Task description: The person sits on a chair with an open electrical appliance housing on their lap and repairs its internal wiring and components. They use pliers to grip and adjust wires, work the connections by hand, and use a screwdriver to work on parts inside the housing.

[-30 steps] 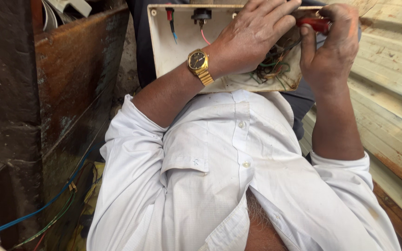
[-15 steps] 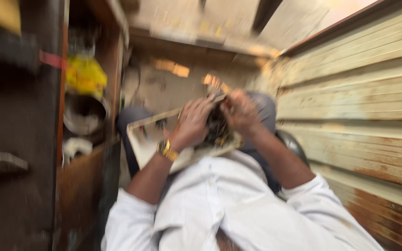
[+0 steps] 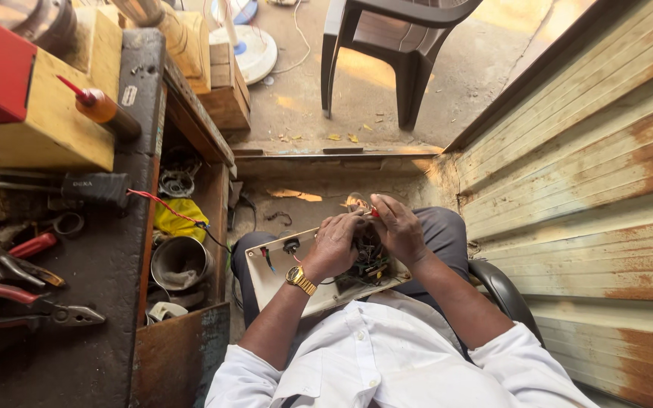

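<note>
Both hands sit on a cream switch panel [image 3: 273, 276] lying across the person's lap: the left hand [image 3: 334, 245] curls over its tangle of wires [image 3: 368, 261], and the right hand [image 3: 398, 230] pinches a small red-handled tool [image 3: 372, 213] at the top. Pliers [image 3: 32, 306] lie on the dark workbench [image 3: 107, 317] off to the left, with a grey plastic chair [image 3: 391, 38] standing further out on the floor.

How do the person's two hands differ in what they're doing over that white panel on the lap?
The left hand wears a gold wristwatch; the right hand has a bare wrist. The left hand lies curled over the wiring on the white panel, while the right hand pinches a small red-handled tool at its fingertips. Both hands meet over the same bundle of wires, and both arms wear rolled-up white sleeves.
</note>
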